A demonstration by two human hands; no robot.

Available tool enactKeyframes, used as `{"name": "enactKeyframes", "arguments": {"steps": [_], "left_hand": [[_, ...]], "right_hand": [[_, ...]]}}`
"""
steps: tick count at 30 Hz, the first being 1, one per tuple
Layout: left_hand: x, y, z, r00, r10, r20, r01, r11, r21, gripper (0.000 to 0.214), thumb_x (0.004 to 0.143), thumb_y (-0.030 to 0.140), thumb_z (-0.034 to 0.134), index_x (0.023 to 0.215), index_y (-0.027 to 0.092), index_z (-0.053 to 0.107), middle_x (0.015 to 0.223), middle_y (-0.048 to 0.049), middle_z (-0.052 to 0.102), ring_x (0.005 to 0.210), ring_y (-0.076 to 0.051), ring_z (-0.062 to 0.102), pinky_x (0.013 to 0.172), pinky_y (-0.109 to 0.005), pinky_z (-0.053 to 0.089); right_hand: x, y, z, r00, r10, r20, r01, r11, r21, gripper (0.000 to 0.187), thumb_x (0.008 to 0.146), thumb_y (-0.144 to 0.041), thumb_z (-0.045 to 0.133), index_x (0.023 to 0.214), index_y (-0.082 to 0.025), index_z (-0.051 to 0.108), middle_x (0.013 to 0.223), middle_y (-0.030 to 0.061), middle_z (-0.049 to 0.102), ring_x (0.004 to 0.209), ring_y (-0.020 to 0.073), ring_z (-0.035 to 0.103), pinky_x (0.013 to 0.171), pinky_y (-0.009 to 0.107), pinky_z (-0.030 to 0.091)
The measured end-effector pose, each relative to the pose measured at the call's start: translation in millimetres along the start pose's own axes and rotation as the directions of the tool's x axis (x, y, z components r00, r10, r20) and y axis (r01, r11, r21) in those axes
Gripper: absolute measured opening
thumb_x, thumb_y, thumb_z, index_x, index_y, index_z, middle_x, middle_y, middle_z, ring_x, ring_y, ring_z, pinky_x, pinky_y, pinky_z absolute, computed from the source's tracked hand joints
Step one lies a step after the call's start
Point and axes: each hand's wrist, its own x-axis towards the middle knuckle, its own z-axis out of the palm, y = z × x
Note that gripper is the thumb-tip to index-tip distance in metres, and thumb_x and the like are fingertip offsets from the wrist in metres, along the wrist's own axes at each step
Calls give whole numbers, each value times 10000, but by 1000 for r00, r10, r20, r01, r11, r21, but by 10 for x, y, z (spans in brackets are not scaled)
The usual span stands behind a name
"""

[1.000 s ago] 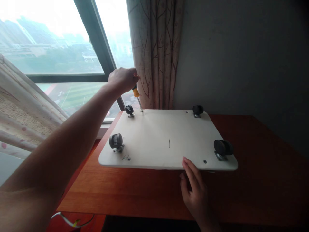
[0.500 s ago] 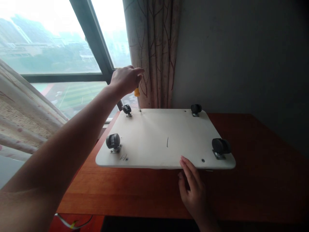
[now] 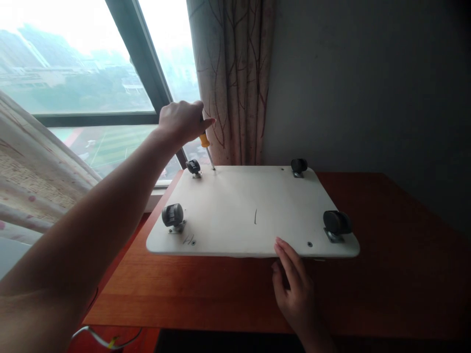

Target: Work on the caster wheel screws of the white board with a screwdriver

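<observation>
My left hand (image 3: 183,121) is closed around a screwdriver (image 3: 205,141) with a yellow handle end. The screwdriver leans to the left, and its tip meets a screw spot at the far left edge of a white board (image 3: 228,206). On the board's near edge lies my right hand (image 3: 294,284), fingertips on top and thumb at the edge below, gripping it lightly. Caster wheels stand at the board's corners: far left (image 3: 193,167), near left (image 3: 172,215), far right (image 3: 299,165) and near right (image 3: 336,223). Screws (image 3: 309,244) show near the front edge.
The board rests on a reddish-brown wooden table (image 3: 184,289). A window (image 3: 91,117) and a patterned curtain (image 3: 235,83) are behind on the left; a grey wall (image 3: 360,88) rises at the back right. A pale cable (image 3: 91,334) lies at lower left.
My left hand has shifted left and rolled, tilting the screwdriver's handle left while its tip stays on the same spot. My right hand and the board hold nearly still.
</observation>
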Motion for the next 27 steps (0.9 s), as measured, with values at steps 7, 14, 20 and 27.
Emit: {"name": "enactKeyframes", "arguments": {"steps": [7, 14, 20, 27], "left_hand": [[83, -88, -51, 983, 126, 130, -96, 971, -217, 603, 885, 503, 607, 1394, 194, 506, 1040, -87, 683, 887, -236, 605, 794, -350, 476], [117, -100, -32, 997, -5, 82, 8, 999, -41, 598, 876, 703, 511, 1062, 180, 735, 977, -113, 675, 983, -304, 571, 883, -448, 448], [63, -103, -95, 973, 73, 217, 9, 935, -355, 725, 813, 376, 687, 1486, 229, 460, 1126, -87, 690, 931, -235, 605, 819, -352, 481], [65, -79, -21, 996, -20, 86, 24, 999, -47, 627, 796, 696, 616, 1090, 155, 734, 1016, -147, 677, 1038, -354, 579, 922, -484, 441]], "right_hand": [[-36, 37, 22, 1000, 10, 16, -10, 1000, -16, 631, 949, -32, 509, 1540, -221, 398, 1428, 119, 574, 1330, 234, 563, 1033, 402, 576], [-25, 39, 22, 1000, 2, 1, -2, 1000, -6, 621, 953, -40, 502, 1539, -221, 406, 1418, 121, 585, 1310, 240, 583, 1025, 406, 584], [-28, 36, 21, 1000, 10, 7, -10, 1000, 1, 638, 959, -48, 493, 1555, -243, 381, 1423, 116, 583, 1308, 244, 586, 1014, 408, 591], [-20, 34, 20, 1000, 17, -2, -17, 1000, 18, 642, 949, -40, 509, 1546, -250, 400, 1424, 106, 582, 1308, 241, 585, 1016, 405, 588]]}}
